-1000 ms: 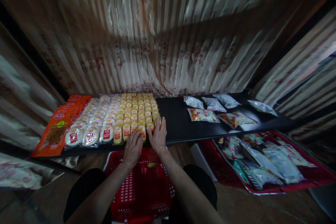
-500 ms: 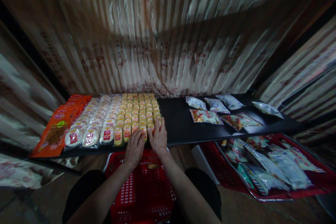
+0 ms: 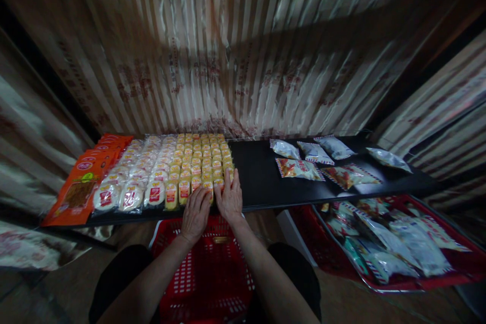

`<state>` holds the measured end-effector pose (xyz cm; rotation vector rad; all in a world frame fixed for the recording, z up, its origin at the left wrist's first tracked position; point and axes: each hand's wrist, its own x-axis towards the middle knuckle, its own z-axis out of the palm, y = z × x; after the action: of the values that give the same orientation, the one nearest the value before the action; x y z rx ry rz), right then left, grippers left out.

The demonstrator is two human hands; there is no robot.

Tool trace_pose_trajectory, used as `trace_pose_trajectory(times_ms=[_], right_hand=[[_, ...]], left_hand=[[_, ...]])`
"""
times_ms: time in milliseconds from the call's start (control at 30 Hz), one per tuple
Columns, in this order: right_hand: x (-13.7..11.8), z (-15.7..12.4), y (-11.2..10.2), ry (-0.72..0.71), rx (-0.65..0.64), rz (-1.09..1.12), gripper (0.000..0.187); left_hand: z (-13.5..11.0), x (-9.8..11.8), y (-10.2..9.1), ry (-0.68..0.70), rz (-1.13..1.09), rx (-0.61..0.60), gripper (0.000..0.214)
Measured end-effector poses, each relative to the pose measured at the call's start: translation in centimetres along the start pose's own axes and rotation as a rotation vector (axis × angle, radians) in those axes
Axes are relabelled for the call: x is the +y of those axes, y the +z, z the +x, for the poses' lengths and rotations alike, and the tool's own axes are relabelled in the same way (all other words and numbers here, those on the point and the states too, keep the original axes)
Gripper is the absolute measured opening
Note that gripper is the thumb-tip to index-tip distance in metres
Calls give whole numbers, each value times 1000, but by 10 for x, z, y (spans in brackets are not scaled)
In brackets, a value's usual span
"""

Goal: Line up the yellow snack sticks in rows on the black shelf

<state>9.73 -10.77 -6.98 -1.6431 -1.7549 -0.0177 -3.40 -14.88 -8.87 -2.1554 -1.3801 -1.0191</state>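
Rows of small yellow wrapped snack packs (image 3: 184,191) stand on the black shelf (image 3: 261,192), with red labels facing front. My left hand (image 3: 196,215) rests its fingertips on the front packs near the row's right end, fingers stretched forward and close together. Along the right side of the block lies my right hand (image 3: 230,200), its fingers extended against the outermost packs and its thumb near the front corner. Both hands touch the packs without wrapping around any. Round white packs in clear film (image 3: 132,196) line up to the left of the yellow ones.
Orange bags (image 3: 78,190) overlap at the shelf's left end. Several striped-edge snack bags (image 3: 299,169) lie loosely on the right. Below stand a red basket (image 3: 208,283) between my knees and a red basket (image 3: 379,287) filled with bags. A patterned curtain (image 3: 228,61) hangs behind.
Almost nothing has moved. Both hands stay against the yellow packs, and the view has shifted very slightly.
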Motion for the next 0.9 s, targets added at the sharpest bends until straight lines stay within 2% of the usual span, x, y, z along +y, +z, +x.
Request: trace_pose_trajectory(times_ms=[200,433,733,900], right_hand=[[2,-1,2,-6,-20,-27,62],[4,-4,4,-17,45,-35,63],[2,-3,5,0,-1,-37,61],[3,-4,3,12,45,-22,62]], left_hand=[[-1,1,1,-8,2,-2,32],[-6,1,-1,-13,-18,-8,33],[-6,-1,0,-18,-23,-27,35],[-12,1,0,-27,-9,-21,39]])
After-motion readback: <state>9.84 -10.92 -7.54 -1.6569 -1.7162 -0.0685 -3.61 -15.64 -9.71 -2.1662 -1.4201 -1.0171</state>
